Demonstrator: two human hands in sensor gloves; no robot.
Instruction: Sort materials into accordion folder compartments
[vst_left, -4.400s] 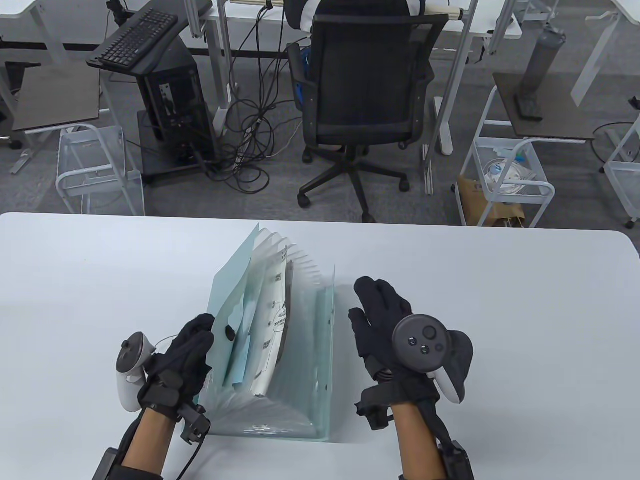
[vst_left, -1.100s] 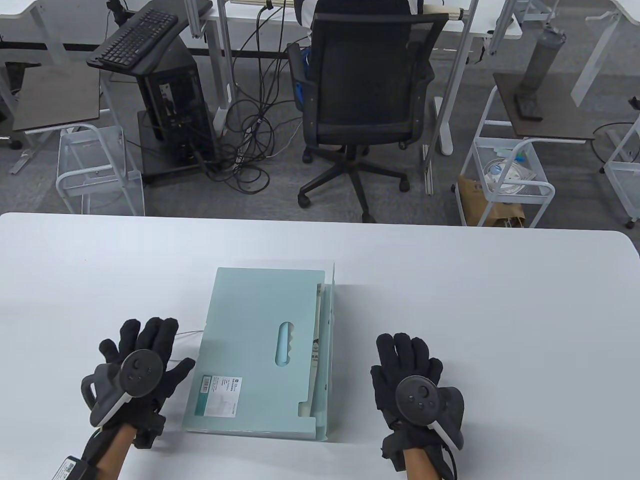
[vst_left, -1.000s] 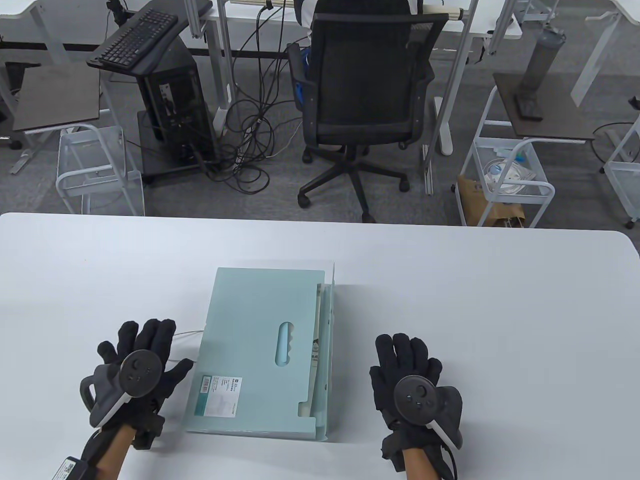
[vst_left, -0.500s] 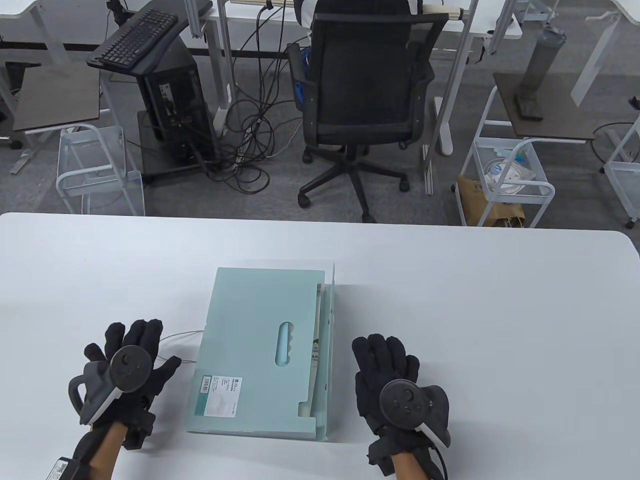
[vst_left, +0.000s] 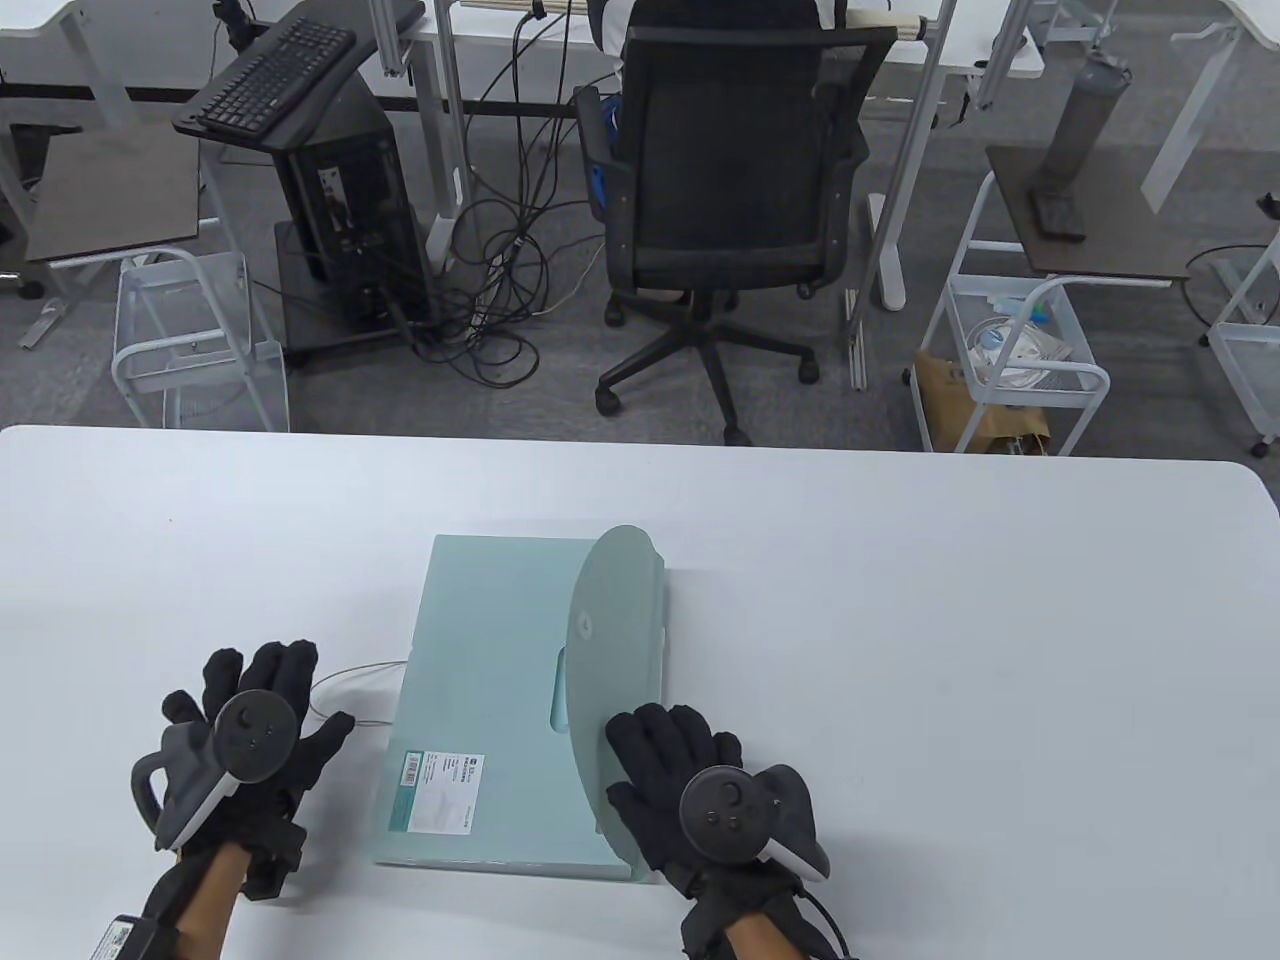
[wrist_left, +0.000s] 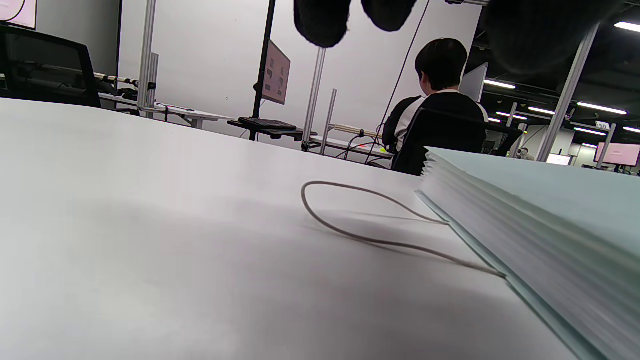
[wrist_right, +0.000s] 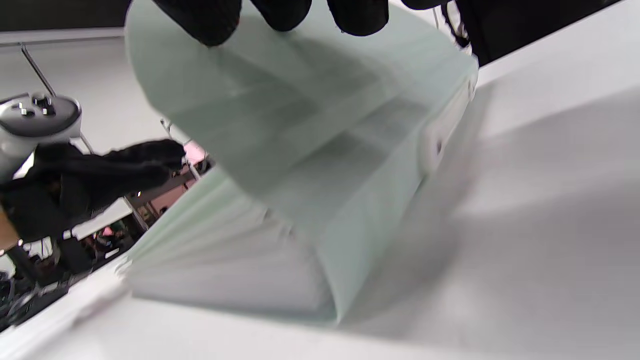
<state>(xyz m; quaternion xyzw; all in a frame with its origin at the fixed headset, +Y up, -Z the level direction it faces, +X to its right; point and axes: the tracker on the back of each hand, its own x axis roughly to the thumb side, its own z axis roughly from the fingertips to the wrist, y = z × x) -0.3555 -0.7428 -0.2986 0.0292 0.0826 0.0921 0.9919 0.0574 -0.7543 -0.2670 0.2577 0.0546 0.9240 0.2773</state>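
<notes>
The accordion folder (vst_left: 500, 700) lies flat and closed on the surface (vst_left: 950, 650) between the two hands, with its long axis running away from the person. Its rounded closing flap (vst_left: 610, 640) is folded over from the right edge, and the right hand (vst_left: 690, 780) presses on the near part of this flap with spread, straight fingers, holding nothing. The left hand (vst_left: 250, 735) rests open on the surface just beside the left edge, near the thin elastic cord (vst_left: 350, 690), so I judge the right hand is better placed to finish the closing.
</notes>
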